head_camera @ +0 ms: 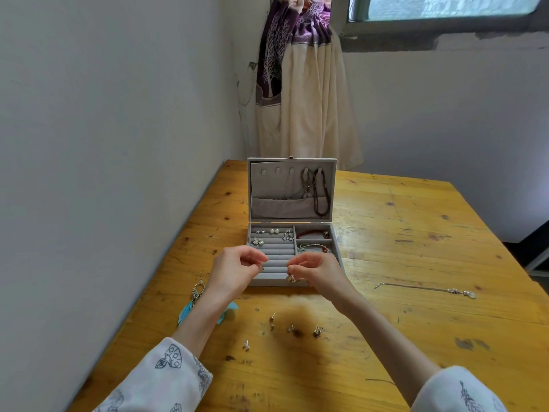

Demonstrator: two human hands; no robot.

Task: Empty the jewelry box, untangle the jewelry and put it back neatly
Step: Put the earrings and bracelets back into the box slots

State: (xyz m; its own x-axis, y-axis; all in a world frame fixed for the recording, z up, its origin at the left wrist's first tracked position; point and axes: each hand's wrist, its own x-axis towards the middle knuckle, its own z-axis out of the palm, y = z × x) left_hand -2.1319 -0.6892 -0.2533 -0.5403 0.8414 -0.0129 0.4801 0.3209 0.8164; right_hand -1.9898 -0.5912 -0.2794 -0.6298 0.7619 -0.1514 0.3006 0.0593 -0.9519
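Yellow pine, knotted and stained, is the table [416, 233] that carries everything; near its left edge we see a feather earring [196, 295], silver hoop above turquoise plume, laid flat where it cannot tangle, partly hidden by our left forearm. Our left hand [234, 269] hovers over the near left corner of the jewelry box [292, 221], fingers curled, thumb and fingertips pinched together on something too small to name. Nearer the table's front edge lie small stud earrings [292, 328], set apart in a loose row, which we judge is meant to keep pairs sorted until they go back. The box stands open in the middle, toward the far edge; a few studs already sit in the back ring rolls [271, 236] on its left side, bracelets [312, 240] in the right compartments, dark necklaces [318, 191] on the lid hooks. Our right hand [318, 270] is over the box's near edge, clamped on a small gold-toned earring [290, 278] that dangles below the fingertips; we judge both hands are working one pair before seating it. Toward the right edge a silver chain [424, 289] lies stretched straight, probably already untangled and awaiting its hook.
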